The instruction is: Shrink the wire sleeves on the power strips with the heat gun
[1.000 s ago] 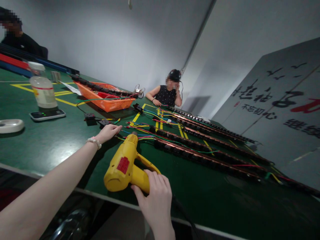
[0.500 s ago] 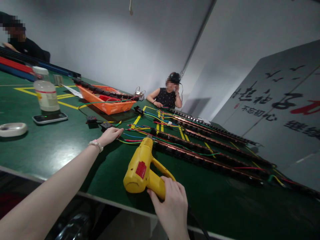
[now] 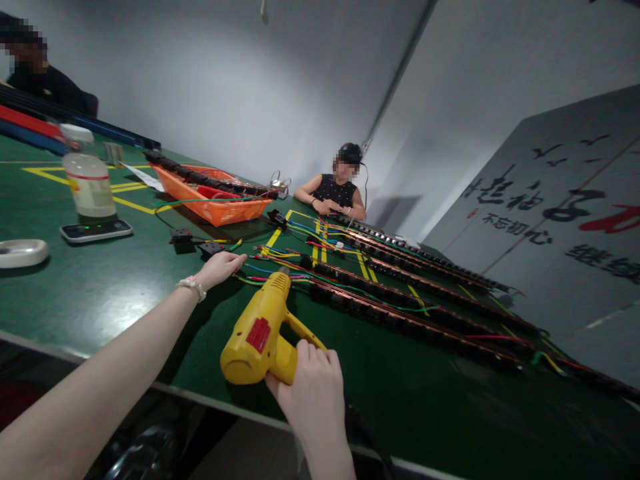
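My right hand (image 3: 307, 387) is wrapped round the grip of a yellow heat gun (image 3: 257, 330) with a red label. Its nozzle points at the coloured wires (image 3: 273, 267) on the green table (image 3: 100, 293). My left hand (image 3: 220, 265) reaches out over the table, fingers close together and resting by the ends of those wires; I cannot make out whether it pinches one. A pale bracelet sits on that wrist. Long dark socket strips (image 3: 400, 320) with copper bars run away to the right from the wires.
An orange basket (image 3: 220, 207) holds more strips. A plastic bottle (image 3: 90, 183) stands by a phone (image 3: 96, 231), with a white roll (image 3: 20, 252) at the left edge. Black plugs (image 3: 195, 241) lie near my left hand. One person sits at the far end, another at far left.
The heat gun swung right and forward, then came back left toward me with its nozzle still at the wires. My left hand stayed by the wire ends. The far person lowered a hand to the table.
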`<state>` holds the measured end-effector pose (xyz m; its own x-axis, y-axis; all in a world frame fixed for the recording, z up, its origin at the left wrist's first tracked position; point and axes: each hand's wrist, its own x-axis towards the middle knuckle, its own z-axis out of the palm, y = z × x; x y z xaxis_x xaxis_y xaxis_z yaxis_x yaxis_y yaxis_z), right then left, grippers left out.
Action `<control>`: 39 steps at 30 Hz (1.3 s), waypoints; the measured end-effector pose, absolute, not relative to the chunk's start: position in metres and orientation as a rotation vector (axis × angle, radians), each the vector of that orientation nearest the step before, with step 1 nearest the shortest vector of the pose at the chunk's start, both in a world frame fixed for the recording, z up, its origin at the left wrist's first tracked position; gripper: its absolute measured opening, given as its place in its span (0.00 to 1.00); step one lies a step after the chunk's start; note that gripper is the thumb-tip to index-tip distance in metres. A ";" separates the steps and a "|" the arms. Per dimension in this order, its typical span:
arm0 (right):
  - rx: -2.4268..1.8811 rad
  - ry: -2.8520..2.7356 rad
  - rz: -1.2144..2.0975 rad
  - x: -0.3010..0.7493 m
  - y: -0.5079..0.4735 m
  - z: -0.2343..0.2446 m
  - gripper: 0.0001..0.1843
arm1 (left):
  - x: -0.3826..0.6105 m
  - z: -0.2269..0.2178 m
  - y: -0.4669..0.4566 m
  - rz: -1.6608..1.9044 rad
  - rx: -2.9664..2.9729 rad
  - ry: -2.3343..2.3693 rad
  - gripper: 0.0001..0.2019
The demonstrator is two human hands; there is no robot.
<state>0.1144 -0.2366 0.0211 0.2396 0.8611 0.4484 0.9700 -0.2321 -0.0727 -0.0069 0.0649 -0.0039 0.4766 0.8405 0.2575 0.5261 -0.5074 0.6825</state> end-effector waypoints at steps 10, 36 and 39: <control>-2.067 -1.800 -0.445 0.072 -0.211 0.014 0.21 | -0.006 0.000 0.062 0.781 2.240 1.113 0.29; -2.109 -1.621 -0.333 0.142 -0.254 0.015 0.23 | -0.010 -0.001 0.061 0.787 2.224 1.043 0.27; -2.135 -1.601 -0.332 0.147 -0.260 0.016 0.21 | -0.009 -0.003 0.061 0.802 2.232 1.044 0.26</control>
<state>0.1466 -0.2600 0.0160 0.2976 0.8440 0.4463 0.9518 -0.2258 -0.2077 -0.0095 0.0614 -0.0028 0.5218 0.8047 0.2832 0.4814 -0.5518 0.6810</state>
